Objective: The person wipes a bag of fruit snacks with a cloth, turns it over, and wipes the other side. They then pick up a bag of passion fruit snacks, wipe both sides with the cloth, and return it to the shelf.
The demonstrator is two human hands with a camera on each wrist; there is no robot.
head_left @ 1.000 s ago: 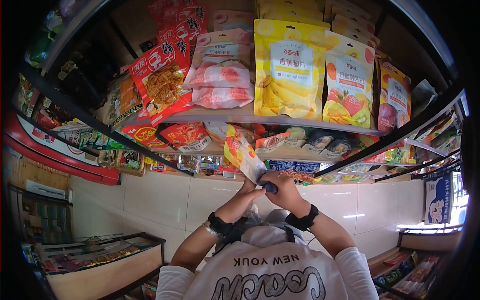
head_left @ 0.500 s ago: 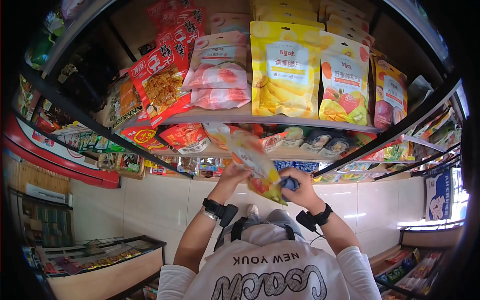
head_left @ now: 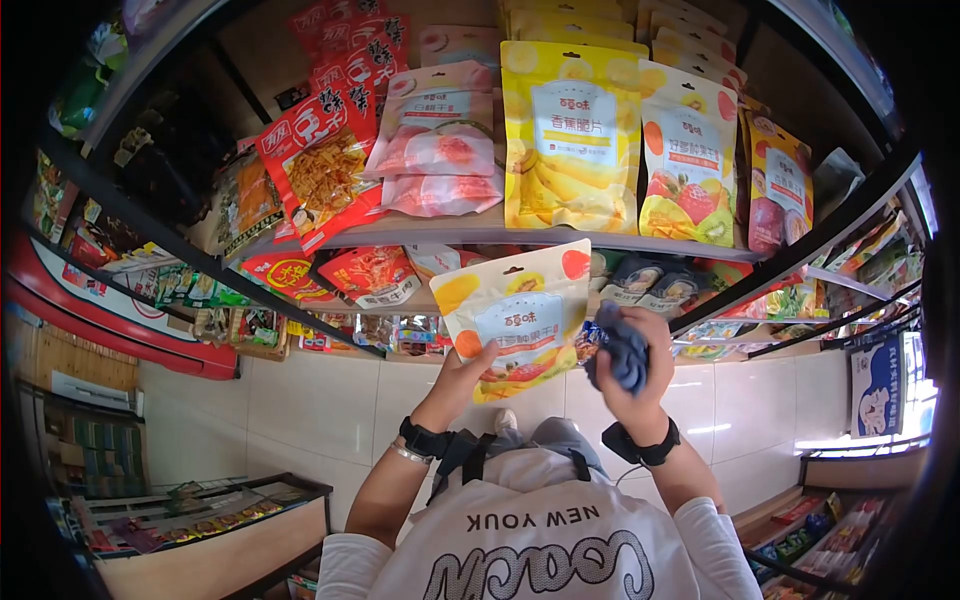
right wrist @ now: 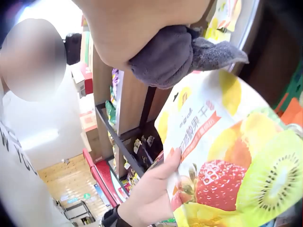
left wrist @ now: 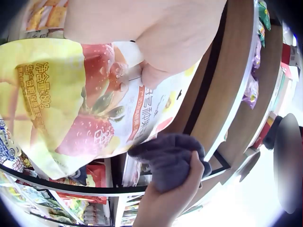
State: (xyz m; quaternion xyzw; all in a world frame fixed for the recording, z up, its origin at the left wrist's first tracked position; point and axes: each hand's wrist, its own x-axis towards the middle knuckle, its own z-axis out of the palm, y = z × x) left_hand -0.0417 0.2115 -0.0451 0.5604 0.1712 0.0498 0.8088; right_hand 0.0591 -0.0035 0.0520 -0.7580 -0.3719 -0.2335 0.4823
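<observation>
My left hand (head_left: 468,366) pinches the lower edge of a dried-fruit snack bag (head_left: 515,312), holding it upright and face-on in front of the shelves. The same bag (left wrist: 90,106) fills the left wrist view, and the right wrist view shows the bag (right wrist: 227,156) with its strawberry and kiwi print. My right hand (head_left: 637,372) grips a bunched dark grey-blue cloth (head_left: 620,352) just right of the bag. The cloth (right wrist: 175,54) hangs just above the bag's top edge; whether they touch is unclear.
Behind the bag, a shelf edge (head_left: 450,236) carries yellow banana-chip bags (head_left: 572,140), pink peach bags (head_left: 440,140) and red snack bags (head_left: 320,165). Lower shelves (head_left: 420,305) hold more packets. White floor tiles (head_left: 310,400) lie below, with a display counter (head_left: 200,520) at lower left.
The bag has swung from a tilted, edge-on position to upright and face-on. My right hand with the cloth has lifted off it and risen to its right side.
</observation>
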